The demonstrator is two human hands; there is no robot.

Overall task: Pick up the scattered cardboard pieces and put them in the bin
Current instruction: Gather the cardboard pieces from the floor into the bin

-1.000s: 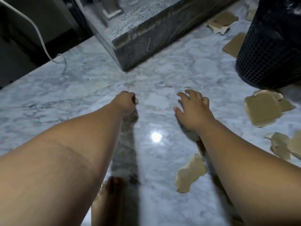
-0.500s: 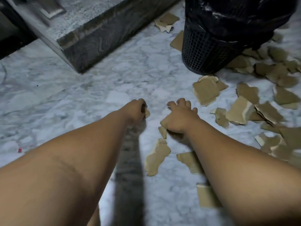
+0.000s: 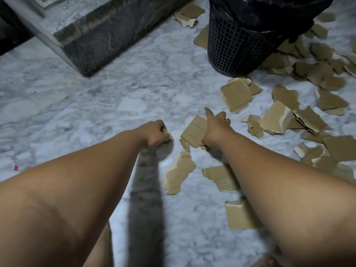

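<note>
Several torn brown cardboard pieces lie scattered on the marble floor, most of them right of centre around the black mesh bin (image 3: 238,47), which has a black bag in it. My right hand (image 3: 216,128) grips one cardboard piece (image 3: 194,132) and holds it tilted just above the floor, index finger pointing forward. My left hand (image 3: 155,133) is curled into a fist around a small cardboard scrap (image 3: 170,136) that peeks out by the thumb. A long torn piece (image 3: 178,173) lies just below the hands.
A dark stone step (image 3: 100,37) runs across the top left. More cardboard lies behind the bin (image 3: 189,13) and in a heap to its right (image 3: 317,74). A small red scrap (image 3: 16,167) sits at the far left. Bare marble stretches to the left.
The view has swung right, bringing the bin and the cardboard heap into sight. My right hand has gone down onto a piece and lifted it. My left fist has kept its scrap.
</note>
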